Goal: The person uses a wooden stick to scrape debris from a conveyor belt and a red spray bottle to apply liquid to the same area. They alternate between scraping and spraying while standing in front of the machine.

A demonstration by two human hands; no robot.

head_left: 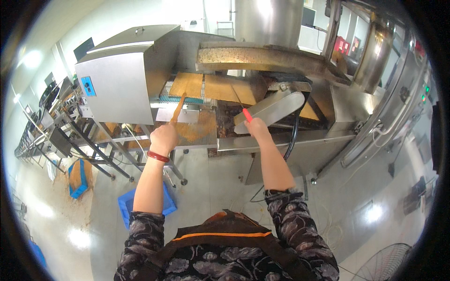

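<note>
My left hand [164, 138] grips the wooden handle of a brush [179, 108]. Its teal bristle strip [184, 100] lies along the near edge of a golden-brown flat sheet [186, 84] on a wire conveyor [203, 86]. In my right hand [257, 127] is the red handle of a thin pointed tool [247, 114], whose narrow shaft reaches over a second brown sheet [225, 88]. Whether the tip touches that sheet, I cannot tell. The second sheet extends right towards a slanted metal guard [270, 111], just beyond my right hand.
A steel machine housing [116, 87] with a blue control panel stands left. Brown crumbs [198, 128] cover the tray below the conveyor. A black hose [293, 133] hangs right of my right forearm. Blue crates [169, 202] and a wire-guarded fan [385, 263] are on the floor.
</note>
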